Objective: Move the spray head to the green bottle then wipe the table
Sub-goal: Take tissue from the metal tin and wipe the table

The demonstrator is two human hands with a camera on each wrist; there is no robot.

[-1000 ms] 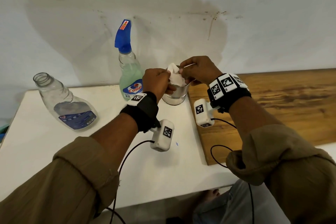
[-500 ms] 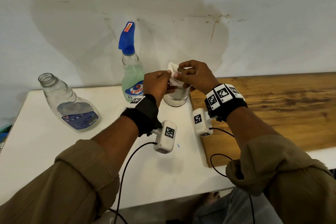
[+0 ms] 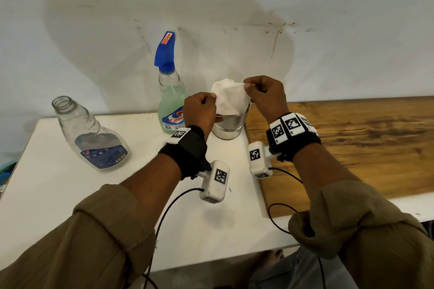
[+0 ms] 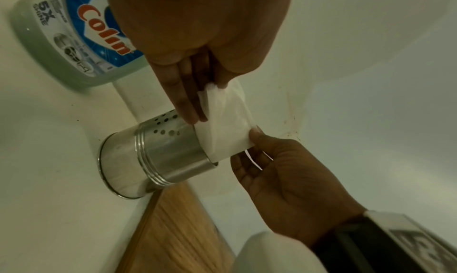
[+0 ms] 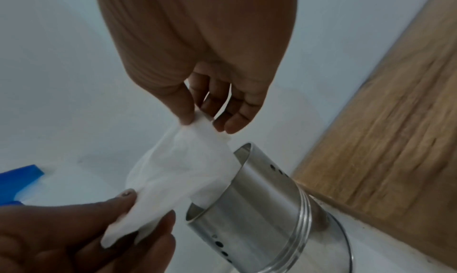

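So nearest the camera it's just two olive sleeves (image 3: pixel 94 230) over the white table (image 3: pixel 47 183), each wrist strapped with a black band and a tagged white camera box. Past those, both hands are up over a perforated steel cup (image 3: pixel 229 124) that sits at the seam between the table and a wooden board (image 3: pixel 352 143). The left hand (image 3: pixel 199 110) pinches one edge of a white tissue (image 3: pixel 231 101) between thumb and fingers, and the right hand (image 3: pixel 266 96) pinches the opposite corner, so the sheet is stretched between them with its lower end still down inside the cup. Just left of the cup stands the green bottle (image 3: pixel 170 103), upright, with the blue spray head (image 3: pixel 165 53) already on its neck. Further left, a clear bottle (image 3: pixel 91 134) with no cap. Stained white wall behind it all.
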